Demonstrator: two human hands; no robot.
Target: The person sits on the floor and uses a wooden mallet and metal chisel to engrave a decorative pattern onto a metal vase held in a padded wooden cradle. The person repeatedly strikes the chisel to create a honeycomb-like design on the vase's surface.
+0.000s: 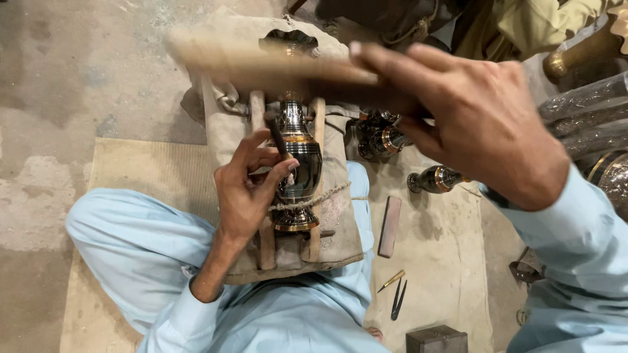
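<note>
the left hand (pixel 245 189) pinches a thin dark chisel (pixel 277 136) between thumb and fingers, its tip pressed to the shiny metal vase (pixel 299 167), probably so the point stays put on the curved surface. the vase lies between two wooden bars (pixel 318 134) on a cloth pad (pixel 226 134) over the person's lap, tied down with string (pixel 314 197) (it looks set that way to stop rolling). the right hand (pixel 481 117) is raised, fingers wrapped round a blurred wooden mallet (pixel 261 62) above the chisel. beside the pad on the floor mat (pixel 451 261) lie a small vase (pixel 435 178), a whetstone (pixel 390 226) and dividers (pixel 397 301). the mallet hides the vase's neck.
</note>
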